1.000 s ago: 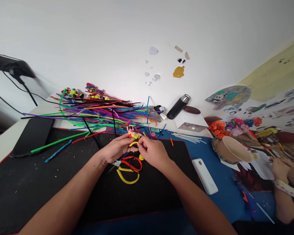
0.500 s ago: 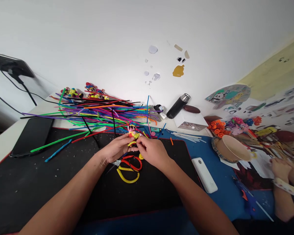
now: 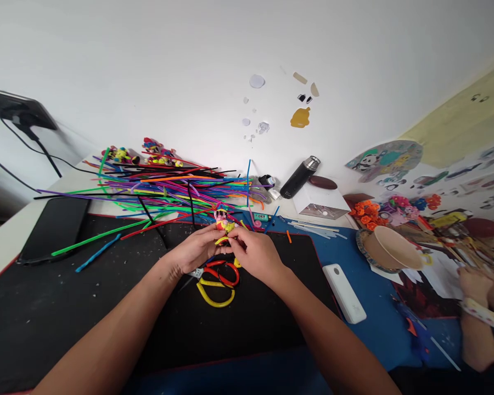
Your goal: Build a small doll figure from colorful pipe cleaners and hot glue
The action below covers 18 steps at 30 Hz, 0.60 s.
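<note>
A small colourful pipe-cleaner figure [image 3: 222, 218], pink, red and yellow, is held upright between my hands above the black mat [image 3: 107, 307]. My left hand [image 3: 197, 248] has its fingers closed around the lower left side of it. From the right, my right hand [image 3: 253, 249] pinches at the figure's yellow lower part; its fingertips partly cover the spot. Just below my hands lie scissors with red and yellow handles [image 3: 216, 303], their blades partly under my left hand. A large pile of coloured pipe cleaners [image 3: 168, 186] lies behind.
Finished figures [image 3: 158, 151] sit at the back left, near a black phone [image 3: 55, 227]. A dark bottle [image 3: 300, 176], a white box [image 3: 321, 203], a white power bank [image 3: 344, 293] and a bowl [image 3: 395, 249] are to the right. Another person's hand [image 3: 475, 285] is at the far right.
My right fingertips have shifted slightly at the figure's yellow part. The figure and my left hand stay almost in place.
</note>
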Tool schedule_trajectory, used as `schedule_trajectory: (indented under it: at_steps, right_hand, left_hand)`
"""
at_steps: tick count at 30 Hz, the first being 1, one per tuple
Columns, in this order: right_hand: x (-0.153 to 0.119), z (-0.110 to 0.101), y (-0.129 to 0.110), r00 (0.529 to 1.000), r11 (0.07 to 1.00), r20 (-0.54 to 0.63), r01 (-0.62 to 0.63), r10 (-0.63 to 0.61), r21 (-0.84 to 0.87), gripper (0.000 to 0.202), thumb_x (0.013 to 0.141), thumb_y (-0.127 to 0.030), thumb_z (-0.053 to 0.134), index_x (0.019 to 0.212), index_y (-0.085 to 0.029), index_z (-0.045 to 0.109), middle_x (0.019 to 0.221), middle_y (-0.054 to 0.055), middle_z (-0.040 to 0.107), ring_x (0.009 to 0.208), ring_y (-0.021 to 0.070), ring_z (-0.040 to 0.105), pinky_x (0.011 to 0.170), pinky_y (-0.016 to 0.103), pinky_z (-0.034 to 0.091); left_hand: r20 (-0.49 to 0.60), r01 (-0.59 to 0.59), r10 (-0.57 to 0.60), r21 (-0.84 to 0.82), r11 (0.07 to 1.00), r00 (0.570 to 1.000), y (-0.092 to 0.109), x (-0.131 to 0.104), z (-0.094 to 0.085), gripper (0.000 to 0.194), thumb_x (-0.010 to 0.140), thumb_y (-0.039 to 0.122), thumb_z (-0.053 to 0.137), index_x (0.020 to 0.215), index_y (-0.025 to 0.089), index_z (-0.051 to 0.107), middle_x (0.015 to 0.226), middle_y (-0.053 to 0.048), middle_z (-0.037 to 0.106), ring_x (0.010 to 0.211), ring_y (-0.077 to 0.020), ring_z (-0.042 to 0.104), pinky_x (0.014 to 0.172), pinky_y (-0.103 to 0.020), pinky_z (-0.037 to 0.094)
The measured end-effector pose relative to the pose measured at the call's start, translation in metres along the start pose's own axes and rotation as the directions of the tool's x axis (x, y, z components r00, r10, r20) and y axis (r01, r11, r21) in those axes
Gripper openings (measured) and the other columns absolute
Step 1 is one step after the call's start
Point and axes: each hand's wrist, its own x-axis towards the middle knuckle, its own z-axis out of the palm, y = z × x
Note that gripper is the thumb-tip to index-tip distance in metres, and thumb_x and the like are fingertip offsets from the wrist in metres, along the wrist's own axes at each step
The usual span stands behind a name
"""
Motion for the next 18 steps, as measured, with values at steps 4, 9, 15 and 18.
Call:
schedule_trajectory:
  at_steps: [4, 9, 15, 18]
  right_hand:
    - [-0.0007, -0.0009, -0.0026, 1.000, 1.000, -0.017, -0.008, 0.008, 0.020, 0.011, 0.102, -0.022, 0.063, 0.101, -0.026, 0.074, 0.081, 0.000, 0.078, 0.072, 0.0179, 0.071, 0.067, 0.027, 0.040]
    - [-0.0014, -0.0024, -0.0043, 1.000, 1.000, -0.008, 0.000, 0.000, 0.023, 0.010, 0.101, -0.021, 0.064, 0.098, -0.025, 0.072, 0.080, -0.001, 0.077, 0.071, 0.0172, 0.069, 0.067, 0.027, 0.039]
    - [-0.0019, -0.0007, -0.0043, 1.000, 1.000, 0.000, 0.007, -0.007, -0.004, 0.010, 0.103, -0.023, 0.063, 0.098, -0.024, 0.072, 0.078, -0.001, 0.076, 0.069, 0.0171, 0.068, 0.066, 0.028, 0.037]
    - [-0.0016, 0.0001, -0.0040, 1.000, 1.000, 0.005, 0.002, -0.002, -0.024, 0.010, 0.103, -0.023, 0.063, 0.099, -0.024, 0.072, 0.079, -0.001, 0.077, 0.069, 0.0177, 0.068, 0.066, 0.028, 0.037]
  left_hand:
    - [-0.007, 0.005, -0.004, 0.017, 1.000, 1.000, -0.0016, 0.0005, 0.0008, 0.017, 0.091, 0.020, 0.083, 0.108, 0.017, 0.083, 0.121, -0.014, 0.082, 0.110, -0.0293, 0.076, 0.098, -0.042, 0.063]
    - [-0.016, 0.006, -0.005, 0.025, 1.000, 1.000, -0.0030, 0.0009, 0.0017, 0.018, 0.091, 0.021, 0.084, 0.108, 0.017, 0.083, 0.119, -0.014, 0.082, 0.109, -0.0289, 0.076, 0.097, -0.042, 0.063]
    - [-0.021, 0.010, -0.010, 0.024, 1.000, 1.000, -0.0043, 0.0017, 0.0016, 0.018, 0.092, 0.020, 0.082, 0.109, 0.016, 0.083, 0.121, -0.014, 0.081, 0.110, -0.0291, 0.076, 0.097, -0.042, 0.062]
    - [-0.020, 0.011, -0.010, 0.023, 1.000, 1.000, -0.0051, 0.0018, 0.0025, 0.017, 0.092, 0.020, 0.083, 0.108, 0.016, 0.082, 0.119, -0.014, 0.081, 0.109, -0.0289, 0.077, 0.095, -0.041, 0.062]
